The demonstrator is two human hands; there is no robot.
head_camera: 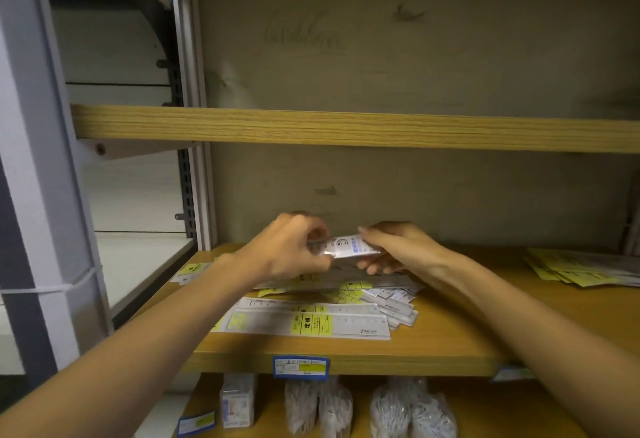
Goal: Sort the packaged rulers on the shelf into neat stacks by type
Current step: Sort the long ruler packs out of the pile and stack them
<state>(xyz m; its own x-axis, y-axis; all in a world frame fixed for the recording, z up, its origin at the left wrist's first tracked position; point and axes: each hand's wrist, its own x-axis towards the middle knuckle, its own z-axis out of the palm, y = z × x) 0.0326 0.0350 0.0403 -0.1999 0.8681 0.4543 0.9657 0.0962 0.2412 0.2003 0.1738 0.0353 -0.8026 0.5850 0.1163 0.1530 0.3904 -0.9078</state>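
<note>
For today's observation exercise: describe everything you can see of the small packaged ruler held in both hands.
The small packaged ruler is a short, pale strip in glossy clear wrap, printed with black numerals and a blue-and-white label. It is held roughly level above the shelf pile, the left hand pinching one end, the right hand the other.

A short packaged ruler [344, 247], clear with a blue-white label, was held level above the shelf [450, 340]. Long yellow-labelled rulers [304, 321] lay flat near its front edge, short ones [394, 302] heaped just behind.
</note>
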